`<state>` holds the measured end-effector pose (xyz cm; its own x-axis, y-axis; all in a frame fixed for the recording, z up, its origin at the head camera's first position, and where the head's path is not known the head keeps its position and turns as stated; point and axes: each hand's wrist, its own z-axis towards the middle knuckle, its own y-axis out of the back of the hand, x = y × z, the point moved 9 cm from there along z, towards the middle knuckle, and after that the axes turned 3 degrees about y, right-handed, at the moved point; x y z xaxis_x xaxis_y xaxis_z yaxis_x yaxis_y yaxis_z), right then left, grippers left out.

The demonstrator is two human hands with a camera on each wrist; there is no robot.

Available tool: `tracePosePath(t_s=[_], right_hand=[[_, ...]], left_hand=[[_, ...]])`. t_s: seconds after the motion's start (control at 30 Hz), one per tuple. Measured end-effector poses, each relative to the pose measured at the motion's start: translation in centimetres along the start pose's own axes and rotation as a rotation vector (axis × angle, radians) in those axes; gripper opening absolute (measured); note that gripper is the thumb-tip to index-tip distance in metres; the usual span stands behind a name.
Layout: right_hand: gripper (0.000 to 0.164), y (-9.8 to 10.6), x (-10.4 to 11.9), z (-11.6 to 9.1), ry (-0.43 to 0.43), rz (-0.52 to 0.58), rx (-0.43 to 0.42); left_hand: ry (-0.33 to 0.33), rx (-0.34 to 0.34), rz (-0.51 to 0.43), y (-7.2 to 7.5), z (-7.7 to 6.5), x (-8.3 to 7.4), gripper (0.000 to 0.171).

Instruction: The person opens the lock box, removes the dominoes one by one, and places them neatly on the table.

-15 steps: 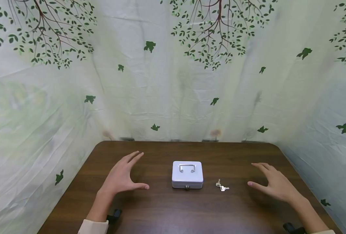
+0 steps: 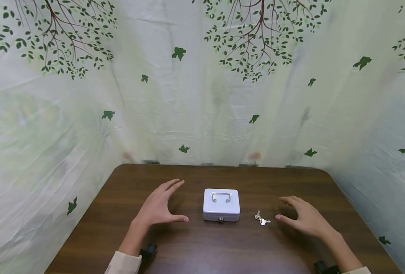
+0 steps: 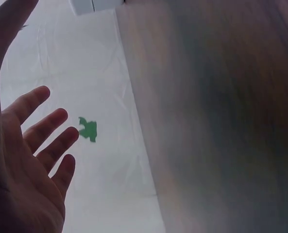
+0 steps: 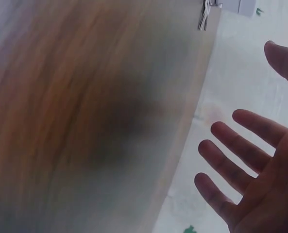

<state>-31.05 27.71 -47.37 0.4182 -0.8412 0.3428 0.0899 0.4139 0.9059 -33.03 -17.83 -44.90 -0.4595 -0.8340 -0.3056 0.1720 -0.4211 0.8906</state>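
A small white metal cash box with a silver carrying handle on its closed lid and a lock on its front sits mid-table. To its right lie small silver keys on the wood, also seen at the top of the right wrist view. My left hand hovers left of the box, apart from it, thumb and fingers spread and holding nothing. On the other side my right hand is above the table just right of the keys, thumb and fingers apart, touching nothing.
The brown wooden table has rounded far corners. Behind it and along both sides hangs a pale cloth printed with branches and green leaves. Dark straps circle both wrists.
Both hands have moved inward, the left one toward the box and the right one toward the keys. The box and keys stay in place on the table; the head view has shifted slightly.
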Motion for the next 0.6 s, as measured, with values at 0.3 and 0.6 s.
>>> tracePosePath(t_s=[0.3,0.6], right_hand=[[0.066,-1.4,1.5,1.2,0.028,0.068,0.024],[0.060,-2.5,3.0,2.2,0.058,0.096,0.031]], left_hand=[[-0.003,0.047,-0.034,-1.8,1.2,-1.4,0.120],[-0.021,0.076,-0.059,-3.6,2.4,-2.6,0.119]])
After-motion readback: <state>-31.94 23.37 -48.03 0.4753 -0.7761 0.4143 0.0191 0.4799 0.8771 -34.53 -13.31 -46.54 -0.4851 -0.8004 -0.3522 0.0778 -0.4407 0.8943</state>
